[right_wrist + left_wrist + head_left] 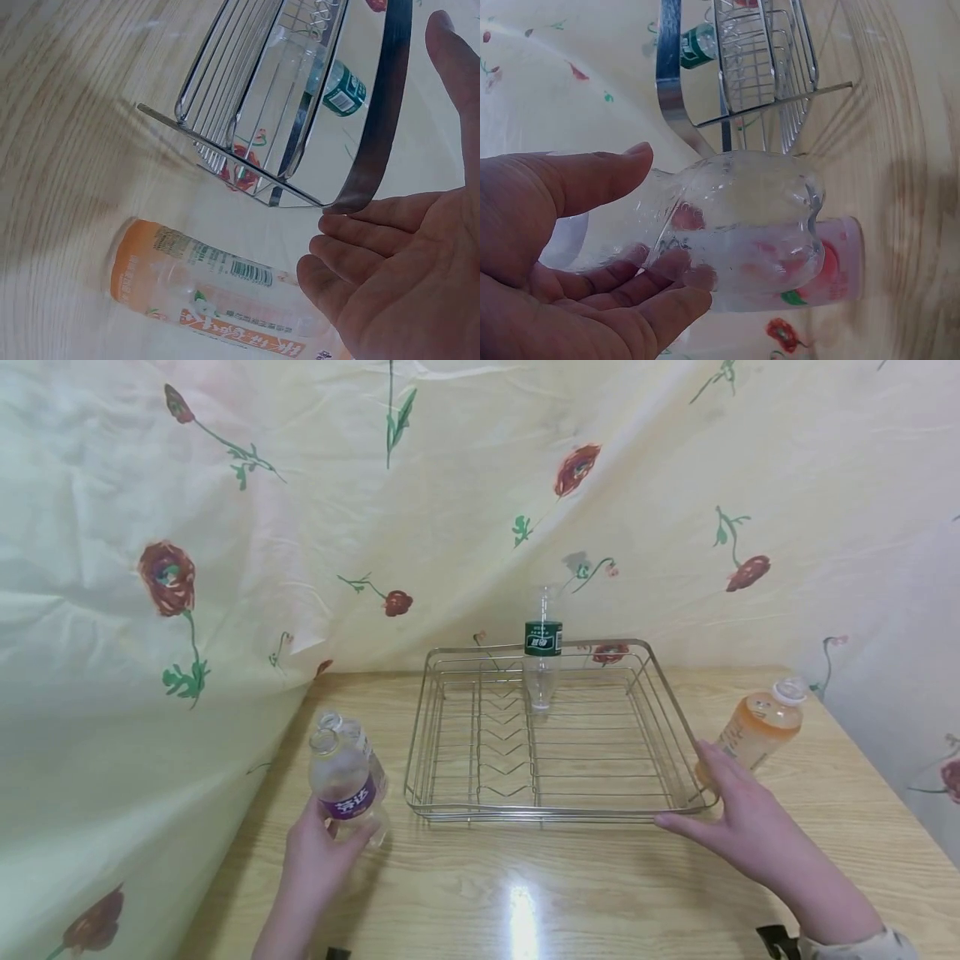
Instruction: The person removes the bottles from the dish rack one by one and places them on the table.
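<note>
In the head view my left hand (318,852) holds a clear plastic bottle with a purple label (348,789), thumb on one side and fingers on the other. The left wrist view shows the clear lower part of this bottle (742,217). Close behind it stands a bottle with a pink peach label (840,266), mostly covered in the head view. My right hand (738,814) is at the near right corner of a metal wire basket (562,816), fingers extended near its rim. Beside those fingers stands an orange-labelled bottle (210,292), partly hidden by the hand.
A clear bottle with a green label (543,639) stands upright inside the basket, towards the back. The wooden table (465,893) meets a flowered cloth (465,510) at the back and left side.
</note>
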Demonstrator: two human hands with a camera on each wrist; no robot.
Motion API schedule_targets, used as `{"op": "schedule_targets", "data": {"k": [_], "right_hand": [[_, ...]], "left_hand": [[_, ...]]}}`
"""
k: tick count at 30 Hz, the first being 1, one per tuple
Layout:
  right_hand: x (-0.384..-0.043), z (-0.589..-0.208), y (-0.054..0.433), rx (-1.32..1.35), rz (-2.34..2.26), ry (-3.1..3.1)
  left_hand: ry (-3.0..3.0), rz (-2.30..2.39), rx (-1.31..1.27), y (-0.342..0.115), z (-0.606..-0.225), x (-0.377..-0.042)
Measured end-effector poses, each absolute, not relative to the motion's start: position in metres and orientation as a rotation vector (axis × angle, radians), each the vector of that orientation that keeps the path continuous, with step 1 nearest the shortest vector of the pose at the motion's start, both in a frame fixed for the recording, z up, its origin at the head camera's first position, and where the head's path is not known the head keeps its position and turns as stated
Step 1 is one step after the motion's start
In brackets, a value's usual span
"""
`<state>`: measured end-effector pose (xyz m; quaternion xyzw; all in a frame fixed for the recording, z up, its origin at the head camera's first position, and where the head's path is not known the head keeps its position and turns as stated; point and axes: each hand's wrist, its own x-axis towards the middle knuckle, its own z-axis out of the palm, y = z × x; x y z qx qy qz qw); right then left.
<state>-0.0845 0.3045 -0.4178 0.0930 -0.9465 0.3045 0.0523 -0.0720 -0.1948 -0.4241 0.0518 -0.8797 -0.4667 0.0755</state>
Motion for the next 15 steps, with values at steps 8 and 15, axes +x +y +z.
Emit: {"op": "schedule_targets", "data": {"k": [8, 15], "right_hand": [[-0.086, -0.422, 0.307, 0.261, 0.938, -2.907], [-0.089, -0.427, 0.309, 0.268, 0.933, -2.913]], "left_hand": [[-2.662, -1.427, 0.162, -0.2, -0.43, -0.077], [-2.657, -1.471, 0.161, -0.204, -0.436, -0.08]]}}
